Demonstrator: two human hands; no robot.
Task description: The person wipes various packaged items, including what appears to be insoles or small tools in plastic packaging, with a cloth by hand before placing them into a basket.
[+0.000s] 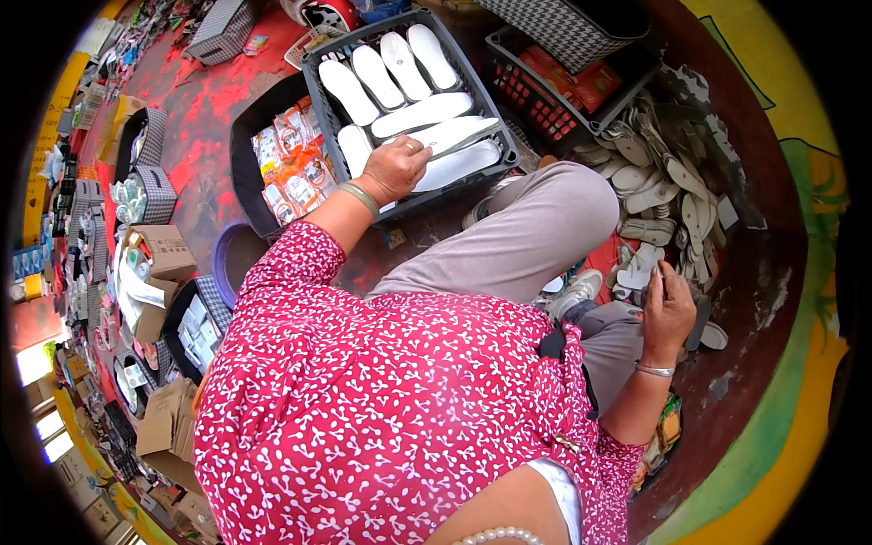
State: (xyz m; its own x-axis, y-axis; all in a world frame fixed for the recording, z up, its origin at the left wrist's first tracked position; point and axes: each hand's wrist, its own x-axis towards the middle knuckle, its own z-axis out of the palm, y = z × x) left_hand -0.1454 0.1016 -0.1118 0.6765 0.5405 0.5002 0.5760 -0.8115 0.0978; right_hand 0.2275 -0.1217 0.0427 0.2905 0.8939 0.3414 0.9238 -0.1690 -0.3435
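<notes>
My left hand [397, 170] is closed on the near end of a white insole [454, 136] in a dark plastic crate [313, 86]. More white insoles [400, 65] lie in that crate, several side by side in a far row and others turned crosswise nearer to me. Out to the right, my right hand [669, 313] is raised with its fingers bent, close to a heap of loose insoles [686, 195]. A dark grey flat piece [699, 322] shows along the edge of this hand. Whatever its fingers grip is hidden.
Left of the crate stands a black bin [245, 145] with orange-and-white packets [295, 159]. Behind right are another crate [554, 118] and a houndstooth box [572, 36]. Cardboard boxes [168, 422] and a purple tub [238, 259] stand left. My bent leg [518, 232] lies between crate and heap.
</notes>
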